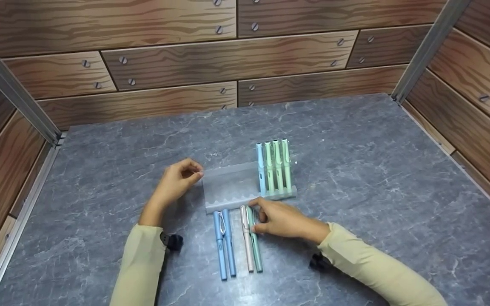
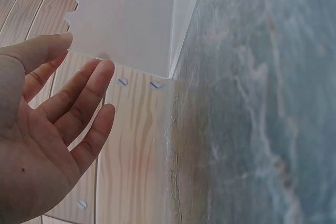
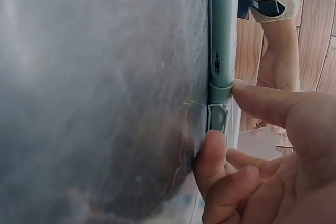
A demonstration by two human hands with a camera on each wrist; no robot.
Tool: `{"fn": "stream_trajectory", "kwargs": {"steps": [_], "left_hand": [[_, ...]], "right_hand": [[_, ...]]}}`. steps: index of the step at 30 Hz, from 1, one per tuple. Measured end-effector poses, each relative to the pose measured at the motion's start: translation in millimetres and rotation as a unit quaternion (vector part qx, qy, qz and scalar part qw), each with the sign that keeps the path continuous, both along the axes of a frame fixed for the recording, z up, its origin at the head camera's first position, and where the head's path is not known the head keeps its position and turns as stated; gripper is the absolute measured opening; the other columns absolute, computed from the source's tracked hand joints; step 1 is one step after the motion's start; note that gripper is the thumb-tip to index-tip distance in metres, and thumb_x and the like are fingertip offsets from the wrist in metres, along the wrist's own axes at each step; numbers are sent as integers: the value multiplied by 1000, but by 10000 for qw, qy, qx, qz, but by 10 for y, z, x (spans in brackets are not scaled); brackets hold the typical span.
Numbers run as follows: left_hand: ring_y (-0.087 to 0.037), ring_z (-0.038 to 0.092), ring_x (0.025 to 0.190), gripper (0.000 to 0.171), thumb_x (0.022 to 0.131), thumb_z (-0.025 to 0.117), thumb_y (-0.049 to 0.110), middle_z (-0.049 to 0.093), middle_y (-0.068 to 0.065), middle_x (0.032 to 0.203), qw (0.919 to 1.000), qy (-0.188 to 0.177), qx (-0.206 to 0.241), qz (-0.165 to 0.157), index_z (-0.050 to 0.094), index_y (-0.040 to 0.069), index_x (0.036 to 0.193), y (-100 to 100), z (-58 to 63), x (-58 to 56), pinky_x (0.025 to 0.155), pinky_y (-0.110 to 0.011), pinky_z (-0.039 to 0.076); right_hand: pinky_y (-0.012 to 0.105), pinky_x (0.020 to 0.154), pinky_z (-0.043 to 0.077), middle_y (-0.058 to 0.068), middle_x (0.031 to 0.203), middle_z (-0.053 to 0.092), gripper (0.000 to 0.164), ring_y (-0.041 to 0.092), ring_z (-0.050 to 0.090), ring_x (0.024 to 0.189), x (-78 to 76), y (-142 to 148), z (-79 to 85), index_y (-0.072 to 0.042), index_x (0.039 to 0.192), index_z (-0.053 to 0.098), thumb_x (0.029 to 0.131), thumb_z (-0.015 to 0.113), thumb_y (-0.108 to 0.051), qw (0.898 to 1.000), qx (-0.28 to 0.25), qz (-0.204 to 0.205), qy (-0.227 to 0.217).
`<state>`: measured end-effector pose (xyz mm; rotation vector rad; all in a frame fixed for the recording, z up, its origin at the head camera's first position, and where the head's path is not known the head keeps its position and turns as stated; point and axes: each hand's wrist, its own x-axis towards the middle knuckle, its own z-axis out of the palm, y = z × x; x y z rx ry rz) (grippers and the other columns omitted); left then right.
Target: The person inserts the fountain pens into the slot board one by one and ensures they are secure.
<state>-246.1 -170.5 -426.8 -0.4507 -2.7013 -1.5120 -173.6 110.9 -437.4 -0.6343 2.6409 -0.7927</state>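
From where I stand, the clear pen stand (image 1: 228, 187) sits near the middle of the table (image 1: 334, 140), and the dark green pen (image 1: 255, 244) lies flat at six o'clock from it. The right hand (image 1: 281, 219) is at five o'clock, its grip half curled, with the thumb touching the dark green pen; I can't tell if it is really pinched. The silver pen (image 1: 247, 238) is just beside it at nine o'clock, so a clumsy finger could push that one too and make it roll into the blue pens (image 1: 220, 246), which lie at seven o'clock from the stand. The thumb and finger are up by the cap end, so if the pen came up from there, its long tail could dip or swing. The left hand (image 1: 179, 180), at nine o'clock, has a light grip on the stand's corner, thumb and finger nearly together and the others loose. A tug there could slide the stand and shake the light blue pen (image 1: 260, 170) and the light green pens (image 1: 277, 170) leaning at two o'clock.
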Motion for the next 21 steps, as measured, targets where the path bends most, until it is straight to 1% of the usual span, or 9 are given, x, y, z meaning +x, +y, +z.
{"fn": "stream_trajectory", "kwargs": {"steps": [6, 12, 17, 21], "left_hand": [[-23, 65, 90, 9, 91, 66, 10, 71, -14, 98, 10000, 40, -21, -1, 66, 4, 98, -1, -24, -6, 83, -35, 51], [-23, 65, 90, 9, 90, 66, 10, 71, -14, 98, 10000, 49, -46, -14, 66, 4, 98, -6, -24, -8, 82, -36, 52], [-24, 66, 93, 9, 91, 65, 11, 70, -14, 100, 10000, -84, 6, -3, 65, 5, 98, -8, -9, 2, 84, -36, 52], [-25, 66, 95, 10, 92, 64, 11, 70, -14, 102, 9999, -137, 16, -7, 65, 4, 99, -4, -3, 0, 85, -37, 52]], "right_hand": [[26, 56, 43, -4, 76, 59, 60, 11, 50, 62, 27, -35, 13, -9, 133, 48, 83, 74, -30, 9999, 37, -6, -167], [27, 57, 43, -4, 78, 59, 59, 12, 51, 63, 45, -91, 23, -9, 133, 47, 83, 73, -27, 9996, 147, -70, -218], [28, 56, 42, -4, 77, 60, 60, 11, 50, 61, 47, -117, 35, -8, 132, 48, 83, 74, -31, 9998, 164, -28, -63], [27, 54, 41, -5, 73, 59, 61, 10, 49, 58, 49, -128, 39, -8, 133, 47, 83, 74, -31, 9999, 135, -30, -76]]}}
